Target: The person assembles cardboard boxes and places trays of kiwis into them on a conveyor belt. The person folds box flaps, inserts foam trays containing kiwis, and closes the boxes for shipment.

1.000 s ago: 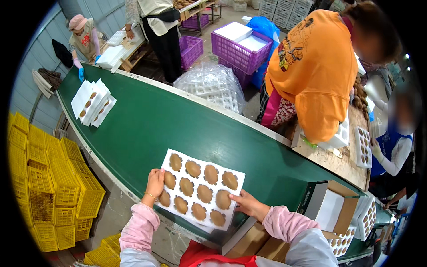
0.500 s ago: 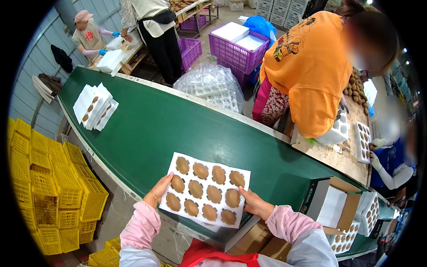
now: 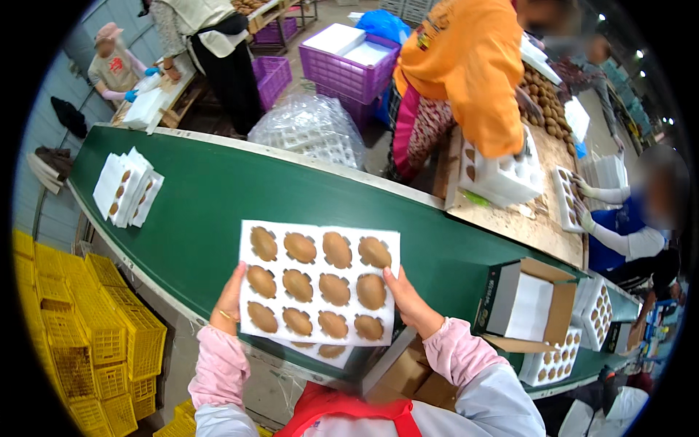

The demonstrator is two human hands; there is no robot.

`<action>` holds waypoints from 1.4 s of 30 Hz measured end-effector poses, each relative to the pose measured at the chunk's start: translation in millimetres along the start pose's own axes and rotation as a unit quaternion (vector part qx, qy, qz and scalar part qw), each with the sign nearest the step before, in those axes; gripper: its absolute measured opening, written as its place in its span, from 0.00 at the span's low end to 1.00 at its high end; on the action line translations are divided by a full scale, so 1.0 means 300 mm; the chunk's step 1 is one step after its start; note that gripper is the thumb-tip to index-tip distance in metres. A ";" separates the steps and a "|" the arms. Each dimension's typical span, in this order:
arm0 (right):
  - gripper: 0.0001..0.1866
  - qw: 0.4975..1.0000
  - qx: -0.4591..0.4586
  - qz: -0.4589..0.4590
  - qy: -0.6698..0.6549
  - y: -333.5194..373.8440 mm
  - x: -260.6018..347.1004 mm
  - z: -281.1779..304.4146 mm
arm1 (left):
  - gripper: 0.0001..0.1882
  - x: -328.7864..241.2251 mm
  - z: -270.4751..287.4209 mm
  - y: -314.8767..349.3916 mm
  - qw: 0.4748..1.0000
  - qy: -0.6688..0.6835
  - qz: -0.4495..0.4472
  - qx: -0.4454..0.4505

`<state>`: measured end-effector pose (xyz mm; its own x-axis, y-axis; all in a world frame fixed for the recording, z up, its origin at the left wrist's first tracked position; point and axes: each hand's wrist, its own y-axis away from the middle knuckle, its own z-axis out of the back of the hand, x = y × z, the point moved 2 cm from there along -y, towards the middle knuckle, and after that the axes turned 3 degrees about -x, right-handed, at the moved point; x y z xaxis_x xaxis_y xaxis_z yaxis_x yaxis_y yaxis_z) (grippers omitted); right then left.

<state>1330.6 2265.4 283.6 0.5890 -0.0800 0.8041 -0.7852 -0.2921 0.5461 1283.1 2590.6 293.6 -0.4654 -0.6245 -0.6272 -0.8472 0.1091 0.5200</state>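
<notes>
A white foam tray [image 3: 393, 240] spans the space between my hands, its cups filled with several brown kiwifruit [image 3: 335, 289] in rows. At its left edge, my left hand [image 3: 230, 297] is closed on the side, thumb on top. My right hand [image 3: 410, 302] grips the right edge, also with the thumb uppermost. Both hands' other fingers are mostly hidden under the tray. Below its near edge peeks a second filled tray [image 3: 342, 357], mostly covered. Under my right forearm stands an open brown cardboard box [image 3: 386, 364].
A green conveyor belt [image 3: 211, 197] runs across, with filled trays [image 3: 108, 175] stacked at its far left. An open carton [image 3: 502, 298] stands right, by more trays [image 3: 537, 375]. Yellow crates [image 3: 95, 320] are piled left. A person in orange [image 3: 466, 58] works across the belt.
The kiwifruit tray is higher and further left in view, exposing part of the tray beneath. Both hands keep their hold. The surroundings have shifted left, and the person in orange has moved.
</notes>
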 end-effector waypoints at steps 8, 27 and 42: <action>0.27 0.967 -0.120 0.189 -0.124 0.467 0.146 0.243 | 0.30 0.073 -0.470 0.087 0.989 -0.015 0.008 0.148; 0.26 0.898 -0.374 0.145 -0.179 1.104 -0.532 0.558 | 0.21 0.806 -0.646 0.152 0.924 -0.255 0.252 0.133; 0.18 0.908 -0.414 0.056 -0.036 1.062 -0.600 0.717 | 0.06 0.846 -0.668 0.259 0.895 -0.293 0.336 0.011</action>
<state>1015.4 1981.7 262.5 0.4847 -0.1361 0.8640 -0.6973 0.5362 0.4756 1150.5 2285.4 291.1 -0.9209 0.0989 -0.3772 -0.3278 0.3275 0.8862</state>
